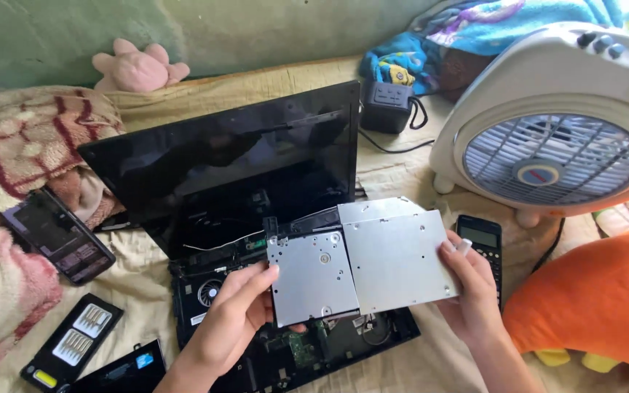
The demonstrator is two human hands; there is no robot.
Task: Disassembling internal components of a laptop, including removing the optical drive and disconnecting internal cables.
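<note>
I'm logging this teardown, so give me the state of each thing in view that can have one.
Laptop: lid open, screen dark, base cover off, fan and boards exposed.
Optical drive: out of the laptop, held above it, tray slid partway out.
Left hand: gripping the drive's left part.
Right hand: gripping the drive's right edge.
Fan: upright; whether it spins cannot be told.
Calculator: lying flat, display blank.
Bit case: open, bits showing.

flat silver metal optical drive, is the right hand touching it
Touching: the head view shows the right hand gripping the right edge of the flat silver metal optical drive.
</note>
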